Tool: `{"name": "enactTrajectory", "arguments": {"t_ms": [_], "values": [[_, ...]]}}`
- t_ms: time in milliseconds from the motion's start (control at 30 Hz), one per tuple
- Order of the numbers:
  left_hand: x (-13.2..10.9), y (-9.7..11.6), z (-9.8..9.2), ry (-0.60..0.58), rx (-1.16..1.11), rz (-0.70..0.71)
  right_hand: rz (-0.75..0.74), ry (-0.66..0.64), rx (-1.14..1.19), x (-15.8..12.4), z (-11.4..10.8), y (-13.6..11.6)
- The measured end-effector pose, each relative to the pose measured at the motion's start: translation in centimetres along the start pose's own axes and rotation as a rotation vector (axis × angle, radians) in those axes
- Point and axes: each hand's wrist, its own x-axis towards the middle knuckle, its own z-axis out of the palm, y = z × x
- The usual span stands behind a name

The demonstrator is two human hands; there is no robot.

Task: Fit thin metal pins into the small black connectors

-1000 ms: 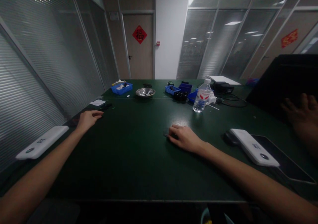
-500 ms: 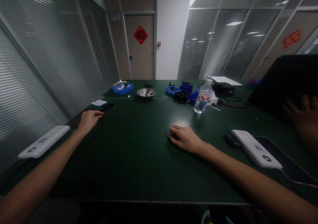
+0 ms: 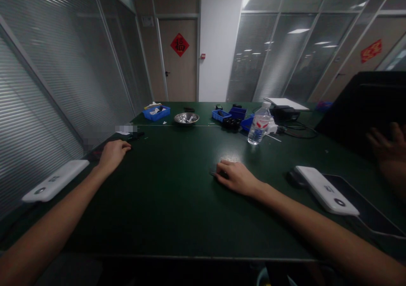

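Observation:
My right hand (image 3: 236, 178) rests on the dark green table (image 3: 165, 210) with its fingers curled around a small dark object (image 3: 212, 174). The object's tip pokes out to the left past the fingers, and its kind cannot be made out. Over at the table's left side lies my left hand (image 3: 112, 154), thumb and fingers drawn together. Whatever those fingers pinch, if anything, is hidden. Just beyond them is a small dark item (image 3: 137, 136), apart from the fingertips.
A water bottle (image 3: 259, 124) stands right of centre. Farther back are a metal bowl (image 3: 186, 119), a blue tray (image 3: 156, 114) and a blue basket (image 3: 221, 116). White power banks lie left (image 3: 56, 181) and right (image 3: 326, 191). Another person's hand (image 3: 391, 150) is beside a black screen (image 3: 364, 104).
My left hand has shifted very slightly left. My right hand has stayed in place. The other person's hand at the right has moved a little, its fingers changing position.

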Motion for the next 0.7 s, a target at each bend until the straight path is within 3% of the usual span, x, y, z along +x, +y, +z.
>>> {"name": "enactTrajectory", "arguments": {"t_ms": [500, 700], "values": [[-0.8, 3.8, -1.1, -0.055, 0.286, -0.018, -0.009, 0.006, 0.001, 0.1, 0.1, 0.1], [-0.5, 3.6, -0.7, -0.068, 0.312, 0.019, -0.019, 0.017, 0.003, 0.0, 0.0, -0.1]]}}
